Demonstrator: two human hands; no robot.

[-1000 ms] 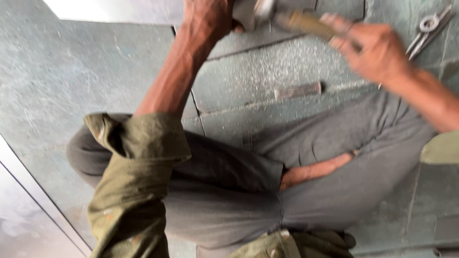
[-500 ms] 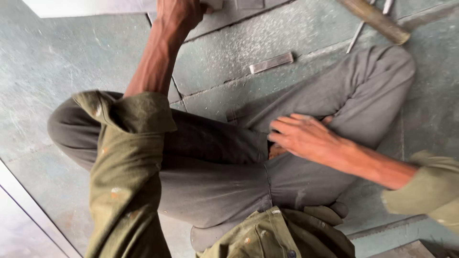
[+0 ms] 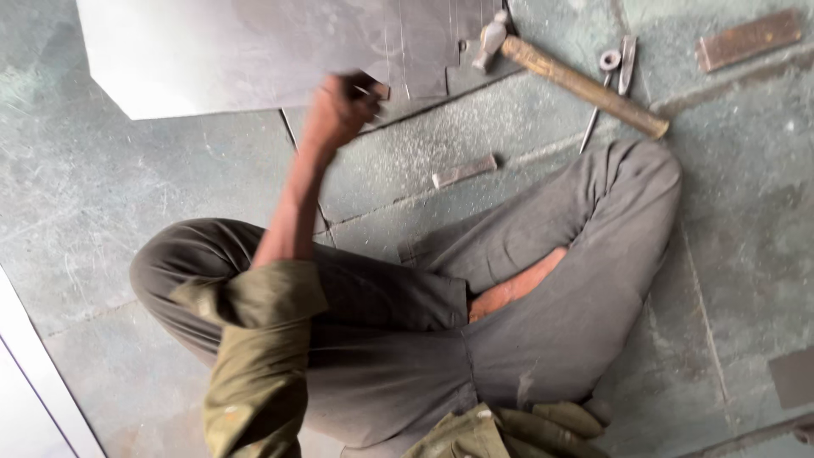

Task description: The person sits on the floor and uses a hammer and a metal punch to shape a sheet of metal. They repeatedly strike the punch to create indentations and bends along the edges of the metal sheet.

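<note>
I sit cross-legged on a stone floor in grey trousers [image 3: 526, 280]. My left hand [image 3: 339, 110] reaches forward and its fingers are closed on the near edge of a large grey metal sheet [image 3: 254, 51] lying on the floor. My right hand is out of view. A hammer [image 3: 577, 80] with a wooden handle and a metal head lies on the floor to the right of the sheet, free of any hand.
A thin metal rod with a ring end [image 3: 598, 97] and a flat bar [image 3: 627, 64] lie by the hammer. A short metal piece [image 3: 464, 171] rests ahead of my knees. A rusty flat strip [image 3: 748, 38] sits at the far right.
My right hand let go of the hammer, dropped to my lap, then left the view. The view tilted so the sheet and the lying hammer came into sight. My left hand stays at the sheet.
</note>
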